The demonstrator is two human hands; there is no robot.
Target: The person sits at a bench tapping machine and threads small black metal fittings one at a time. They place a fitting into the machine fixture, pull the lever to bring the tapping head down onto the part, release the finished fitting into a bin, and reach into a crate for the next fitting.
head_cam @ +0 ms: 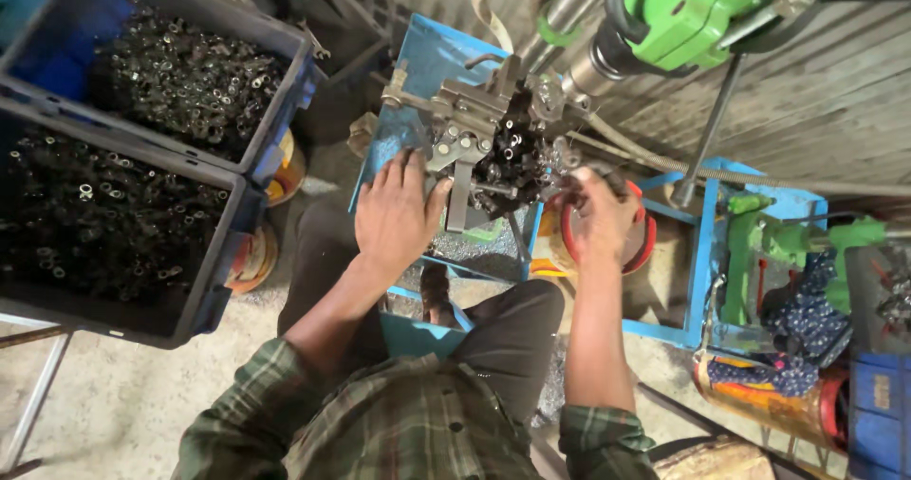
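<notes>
A: Steel jig sits at the centre, on the blue metal stand — grey bars, bolts, rollers, and a dark cluster of small glossy rings packed in the middle.

B: Hands?

A: Left hand lies flat, fingers spread, on the jig's left plate. Right hand is curled at the jig's right edge, fingers bent inward — pinching something small or not, can't tell; too blurred.

B: Around it?

A: Green machine head with a chrome spindle angled down onto the jig, top cut off by the frame. Red round rim behind the right hand, mostly hidden. Two dark plastic crates on the left, full of the same small black metal rings — oily sheen.

B: Right side?

A: Blue frame, green parts, patterned cloth. Cluttered, hard to read. Concrete floor, gritty.
</notes>
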